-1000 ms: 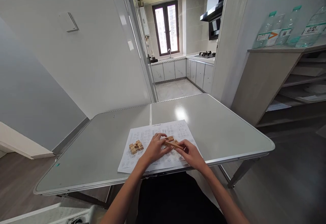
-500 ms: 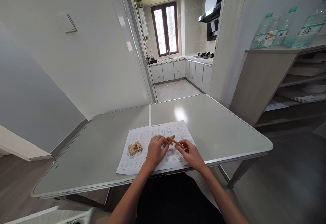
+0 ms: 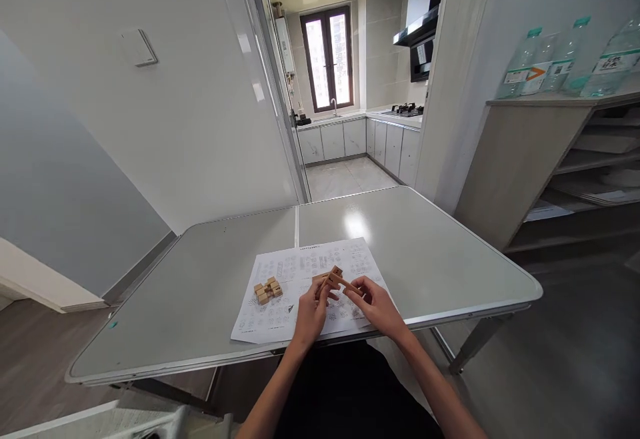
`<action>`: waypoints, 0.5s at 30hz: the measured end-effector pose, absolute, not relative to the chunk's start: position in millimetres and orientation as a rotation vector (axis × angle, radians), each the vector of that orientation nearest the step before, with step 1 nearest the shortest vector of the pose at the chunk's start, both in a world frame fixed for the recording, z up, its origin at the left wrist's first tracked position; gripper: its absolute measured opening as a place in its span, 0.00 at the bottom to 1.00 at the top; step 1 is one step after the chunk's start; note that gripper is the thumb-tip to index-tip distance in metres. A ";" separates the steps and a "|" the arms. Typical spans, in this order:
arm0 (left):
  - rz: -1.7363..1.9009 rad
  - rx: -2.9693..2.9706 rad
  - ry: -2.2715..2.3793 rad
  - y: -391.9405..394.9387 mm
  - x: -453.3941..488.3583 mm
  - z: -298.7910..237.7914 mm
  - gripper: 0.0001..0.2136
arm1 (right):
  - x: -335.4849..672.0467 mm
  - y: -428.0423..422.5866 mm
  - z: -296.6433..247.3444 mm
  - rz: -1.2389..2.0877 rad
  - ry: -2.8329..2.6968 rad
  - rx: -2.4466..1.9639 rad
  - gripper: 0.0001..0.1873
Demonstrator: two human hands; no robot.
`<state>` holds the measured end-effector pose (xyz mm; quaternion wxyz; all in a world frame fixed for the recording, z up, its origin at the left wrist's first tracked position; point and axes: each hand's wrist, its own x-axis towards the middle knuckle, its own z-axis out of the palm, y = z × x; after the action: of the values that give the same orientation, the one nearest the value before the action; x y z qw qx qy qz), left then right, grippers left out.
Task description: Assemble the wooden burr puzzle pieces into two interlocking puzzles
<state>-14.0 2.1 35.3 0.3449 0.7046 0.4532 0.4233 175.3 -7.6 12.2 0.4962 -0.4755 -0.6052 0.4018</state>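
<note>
My left hand (image 3: 311, 312) is closed on several wooden puzzle pieces (image 3: 334, 278), which cross one another and have dark marks on them. My right hand (image 3: 376, 306) pinches the near right end of a slim wooden piece (image 3: 350, 285) that slants up to meet the others. Under both hands lies a white printed sheet (image 3: 285, 262) covered in small diagrams. On its left part sits a cluster of notched wooden blocks (image 3: 269, 290), touched by neither hand. How the held pieces interlock is partly hidden by my fingers.
The sheet rests at the near edge of a grey folding table (image 3: 430, 246) with a metal rim. A small teal bit (image 3: 113, 324) lies at the table's left. Several plastic bottles (image 3: 560, 59) stand on a shelf unit (image 3: 540, 119) to the right.
My left hand has shifted down and slightly right, uncovering more of the wooden pieces, which now show their marked faces. My right hand keeps its pinch. The view has tilted slightly.
</note>
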 end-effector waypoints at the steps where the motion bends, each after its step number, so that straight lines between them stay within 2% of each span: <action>1: 1.106 1.844 1.173 1.3 -14.1 35.6 0.16 | 175.3 -8.0 12.8 0.978 -1.472 -1.150 0.21; 15: 1.245 1.810 1.258 -7.4 -18.0 31.9 0.18 | 174.8 -10.8 15.7 1.019 -1.527 -1.157 0.20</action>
<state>-18.0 -7.4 31.9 0.3001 0.6820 0.4739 0.4692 174.8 -10.8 15.7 0.4671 -0.4713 -0.6223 0.4151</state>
